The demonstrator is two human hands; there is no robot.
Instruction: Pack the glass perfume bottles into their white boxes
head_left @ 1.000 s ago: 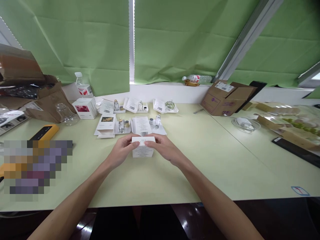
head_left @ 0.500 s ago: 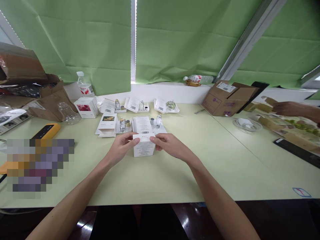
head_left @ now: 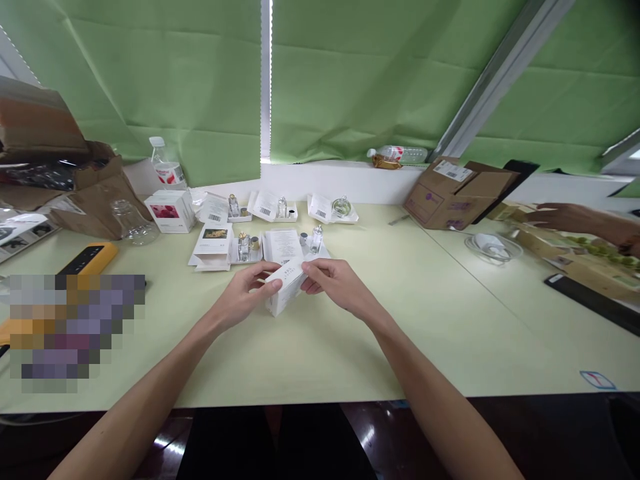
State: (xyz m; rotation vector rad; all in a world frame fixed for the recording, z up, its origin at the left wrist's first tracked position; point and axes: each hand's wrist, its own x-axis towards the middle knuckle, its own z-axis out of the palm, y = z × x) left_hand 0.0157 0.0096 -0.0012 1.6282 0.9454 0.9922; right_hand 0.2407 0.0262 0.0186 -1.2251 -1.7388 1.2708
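A small white carton point(head_left: 283, 292) with printed text is held tilted just above the pale green table point(head_left: 320, 353), near its middle. My left hand point(head_left: 245, 297) grips the carton's left side, thumb on top. From the right, my right hand point(head_left: 336, 283) pinches the carton's upper end with curled fingers. Just behind the carton lie opened white cartons with small glass bottles point(head_left: 315, 239) set on them.
A pink-pictured white box point(head_left: 170, 211), a plastic water bottle point(head_left: 163, 168) and brown paper bags point(head_left: 95, 200) stand at the back left. A cardboard box point(head_left: 453, 193) sits at the back right. Another person's hand point(head_left: 565, 217) reaches over packages at the far right. An orange device point(head_left: 85, 261) lies at the left.
The carton stood upright on the table; both hands have now tipped it sideways and lifted it slightly. Another person's hand has come into view at the far right.
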